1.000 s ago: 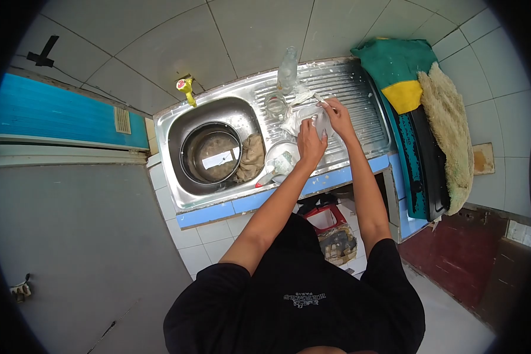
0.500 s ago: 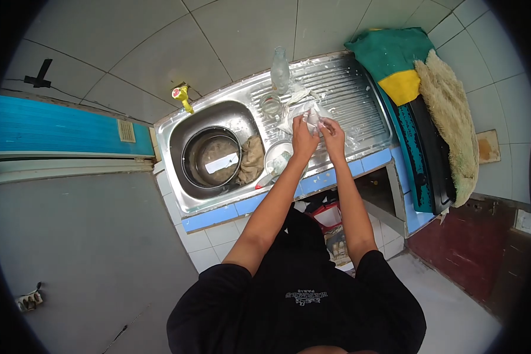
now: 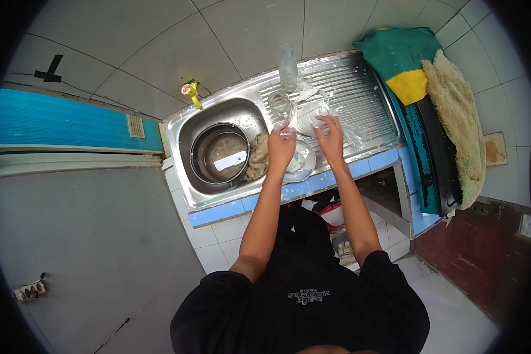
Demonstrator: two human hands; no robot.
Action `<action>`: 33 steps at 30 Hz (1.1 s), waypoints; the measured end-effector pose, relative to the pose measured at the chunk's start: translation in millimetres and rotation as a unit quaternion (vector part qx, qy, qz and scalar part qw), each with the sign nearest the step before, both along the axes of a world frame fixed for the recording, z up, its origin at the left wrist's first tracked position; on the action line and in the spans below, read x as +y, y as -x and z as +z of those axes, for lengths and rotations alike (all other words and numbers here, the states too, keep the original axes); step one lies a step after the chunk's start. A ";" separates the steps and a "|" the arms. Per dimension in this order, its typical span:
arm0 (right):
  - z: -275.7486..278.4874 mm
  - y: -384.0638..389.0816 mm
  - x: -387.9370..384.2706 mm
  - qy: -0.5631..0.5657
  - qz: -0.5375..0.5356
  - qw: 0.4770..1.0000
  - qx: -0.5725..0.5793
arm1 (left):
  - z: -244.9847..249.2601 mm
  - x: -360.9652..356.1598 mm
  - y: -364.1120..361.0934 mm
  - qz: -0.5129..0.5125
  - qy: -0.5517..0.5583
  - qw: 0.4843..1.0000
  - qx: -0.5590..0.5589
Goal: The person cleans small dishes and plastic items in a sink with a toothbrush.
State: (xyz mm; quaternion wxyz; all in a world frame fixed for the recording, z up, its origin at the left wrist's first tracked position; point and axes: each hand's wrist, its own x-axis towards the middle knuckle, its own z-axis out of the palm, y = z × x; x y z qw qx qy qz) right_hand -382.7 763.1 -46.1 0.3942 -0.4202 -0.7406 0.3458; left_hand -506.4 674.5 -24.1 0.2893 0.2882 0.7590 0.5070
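My left hand [image 3: 282,143] is closed in a pinch near the left side of the drainboard, with a pale, see-through scrap at its fingertips that I cannot make out clearly. My right hand [image 3: 330,140] has its fingers curled against the right side of a white, rounded, ridged object [image 3: 307,121], which lies on the drainboard between the hands. Just below it sits a plate [image 3: 305,172] with pale pieces on it, partly behind my left hand. Crumpled clear plastic [image 3: 355,138] lies right of my right hand.
A glass jar [image 3: 279,104] and a clear bottle [image 3: 288,69] stand behind the hands. In the sink basin [image 3: 251,112] are a dark-rimmed pot [image 3: 203,171] of water and a brown cloth [image 3: 258,158]. A yellow tap [image 3: 192,94] is above. A green bag [image 3: 404,53] borders the right.
My hands have moved apart: the left has gone left and toward me. More of the white object and the plate now shows. The whole view has shifted slightly.
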 end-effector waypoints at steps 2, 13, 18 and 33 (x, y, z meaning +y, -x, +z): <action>-9.4 20.8 -7.5 0.123 0.074 0.989 0.036 | 15.6 -27.4 7.9 -0.001 0.018 1.000 -0.014; -95.4 105.2 17.0 0.386 0.088 0.915 -0.081 | 28.4 -142.1 43.7 0.063 -0.003 0.996 -0.064; -77.7 113.8 20.1 0.593 0.061 0.801 0.058 | 25.1 -152.9 59.6 0.075 0.005 0.994 -0.075; -43.1 102.2 9.1 0.547 0.108 0.816 0.151 | 31.9 -157.1 96.8 0.014 0.037 0.994 -0.101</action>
